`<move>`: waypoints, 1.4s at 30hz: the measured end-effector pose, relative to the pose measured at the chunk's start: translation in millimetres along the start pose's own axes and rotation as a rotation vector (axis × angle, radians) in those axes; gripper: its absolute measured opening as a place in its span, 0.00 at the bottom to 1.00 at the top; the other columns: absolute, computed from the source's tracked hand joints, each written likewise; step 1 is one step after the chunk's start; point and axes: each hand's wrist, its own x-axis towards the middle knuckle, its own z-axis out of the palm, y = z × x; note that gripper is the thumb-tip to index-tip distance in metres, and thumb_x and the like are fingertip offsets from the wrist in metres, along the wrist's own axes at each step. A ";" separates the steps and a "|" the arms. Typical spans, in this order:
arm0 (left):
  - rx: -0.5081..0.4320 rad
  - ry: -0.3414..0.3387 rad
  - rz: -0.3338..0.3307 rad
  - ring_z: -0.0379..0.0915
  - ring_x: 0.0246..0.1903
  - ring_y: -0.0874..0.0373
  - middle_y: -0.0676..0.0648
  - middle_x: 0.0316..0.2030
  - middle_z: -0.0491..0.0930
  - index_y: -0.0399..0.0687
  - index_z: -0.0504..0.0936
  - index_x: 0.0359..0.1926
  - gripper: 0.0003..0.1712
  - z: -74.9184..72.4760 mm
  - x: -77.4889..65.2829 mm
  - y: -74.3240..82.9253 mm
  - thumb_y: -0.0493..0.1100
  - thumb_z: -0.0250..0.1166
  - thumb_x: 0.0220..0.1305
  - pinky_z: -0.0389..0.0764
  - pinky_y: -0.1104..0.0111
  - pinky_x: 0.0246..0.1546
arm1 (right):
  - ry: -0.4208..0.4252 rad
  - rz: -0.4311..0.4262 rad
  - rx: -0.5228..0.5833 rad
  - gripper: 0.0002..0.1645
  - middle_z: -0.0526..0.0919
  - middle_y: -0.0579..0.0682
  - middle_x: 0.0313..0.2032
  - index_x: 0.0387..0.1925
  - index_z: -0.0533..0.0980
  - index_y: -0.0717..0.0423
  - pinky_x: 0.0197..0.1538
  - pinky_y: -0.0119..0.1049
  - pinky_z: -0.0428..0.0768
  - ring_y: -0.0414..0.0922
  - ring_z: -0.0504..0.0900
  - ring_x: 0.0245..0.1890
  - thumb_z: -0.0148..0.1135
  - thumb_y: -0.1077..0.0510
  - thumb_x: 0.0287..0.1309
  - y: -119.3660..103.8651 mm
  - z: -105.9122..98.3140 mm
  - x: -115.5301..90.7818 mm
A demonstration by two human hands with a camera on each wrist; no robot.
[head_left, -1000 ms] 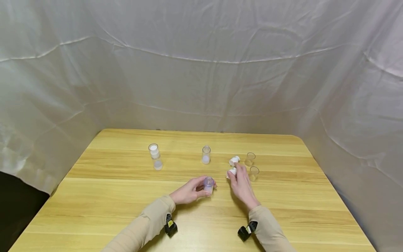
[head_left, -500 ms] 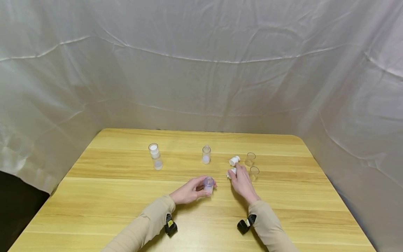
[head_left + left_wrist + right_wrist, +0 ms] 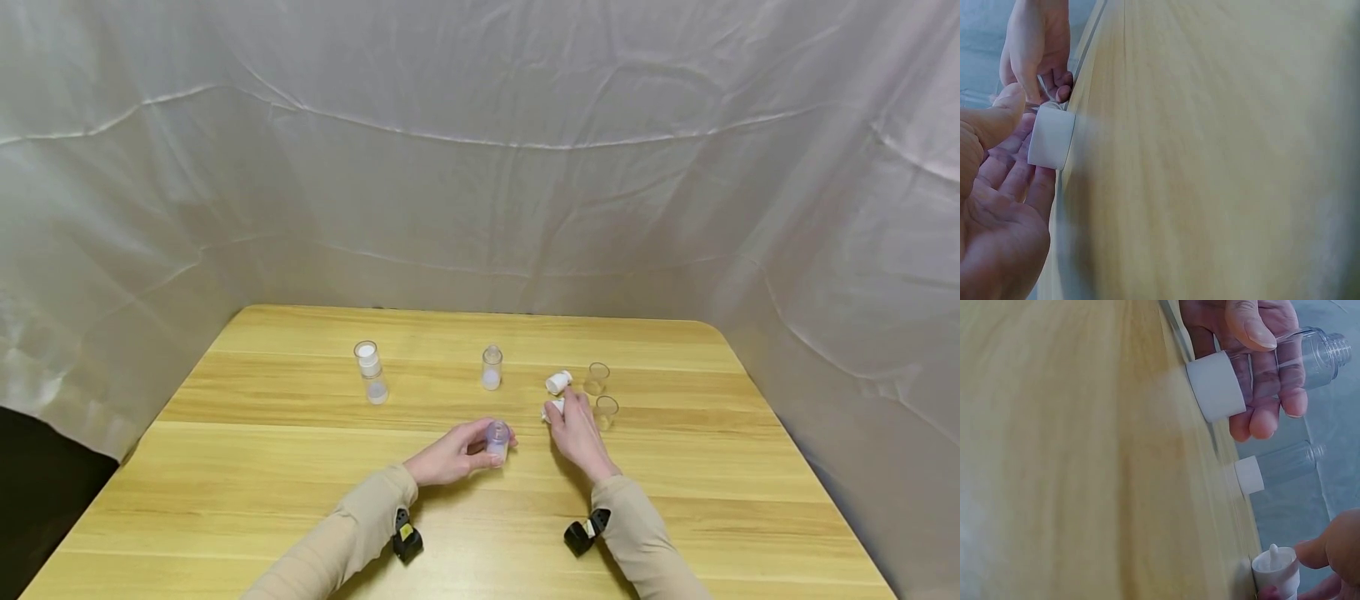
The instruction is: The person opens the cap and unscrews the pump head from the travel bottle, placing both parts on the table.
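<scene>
Compared with a second ago, your right hand [image 3: 577,437] and its wrist have shifted only slightly farther from you, while your left hand [image 3: 450,456] and the clear bottle [image 3: 497,435] it grips have stayed put. That bottle stands upright on the counter [image 3: 225,492], smooth and cylindrical, with a threaded neck and an opaque white base. Your right hand pinches a white fitting [image 3: 1279,579] low over the wood grain; its round mouth shows a slim, blunt-tipped stem. Just beyond it lies a second white fitting [image 3: 558,382], tipped on its side. Two clear, thin-walled cups [image 3: 597,380] are to the right of the fittings. Farther back stands another clear bottle [image 3: 491,372] with a threaded neck, and well to its left, a taller bottle [image 3: 370,372] with a white upper section inside a clear cover.
</scene>
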 end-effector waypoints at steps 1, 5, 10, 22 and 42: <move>-0.001 0.000 0.000 0.74 0.63 0.42 0.35 0.60 0.78 0.32 0.70 0.64 0.23 0.0 0.1 0.2 0.36 0.59 0.72 0.72 0.73 0.68 | 0.002 -0.001 0.001 0.31 0.70 0.76 0.59 0.67 0.62 0.75 0.59 0.62 0.78 0.65 0.75 0.56 0.50 0.56 0.75 0.3 0.2 -0.3; 0.002 -0.001 0.000 0.74 0.64 0.42 0.35 0.60 0.78 0.32 0.70 0.65 0.23 0.4 0.4 0.7 0.35 0.59 0.72 0.73 0.74 0.68 | 0.011 -0.008 -0.001 0.30 0.70 0.76 0.59 0.67 0.62 0.75 0.61 0.62 0.77 0.66 0.75 0.57 0.50 0.56 0.75 0.9 0.0 -1.6; 0.007 0.002 0.003 0.74 0.63 0.42 0.34 0.59 0.78 0.31 0.70 0.65 0.24 0.5 0.8 1.3 0.35 0.59 0.72 0.72 0.73 0.68 | 0.026 -0.026 -0.006 0.30 0.70 0.76 0.57 0.67 0.62 0.76 0.57 0.60 0.79 0.64 0.76 0.53 0.51 0.57 0.74 2.0 -1.0 -2.0; 0.003 0.005 -0.001 0.74 0.64 0.42 0.34 0.60 0.78 0.31 0.70 0.65 0.24 1.1 1.7 1.6 0.36 0.60 0.71 0.72 0.73 0.69 | -0.025 -0.076 0.016 0.43 0.58 0.75 0.66 0.75 0.45 0.76 0.49 0.47 0.83 0.51 0.79 0.43 0.53 0.57 0.74 3.4 -3.6 -9.2; 0.085 0.105 -0.057 0.72 0.66 0.43 0.36 0.61 0.78 0.35 0.71 0.65 0.23 -12.7 16.3 -4.9 0.38 0.59 0.72 0.69 0.52 0.74 | -0.031 -0.236 0.014 0.46 0.53 0.68 0.68 0.77 0.49 0.60 0.64 0.63 0.77 0.68 0.76 0.58 0.62 0.60 0.67 -9.2 -2.9 -42.6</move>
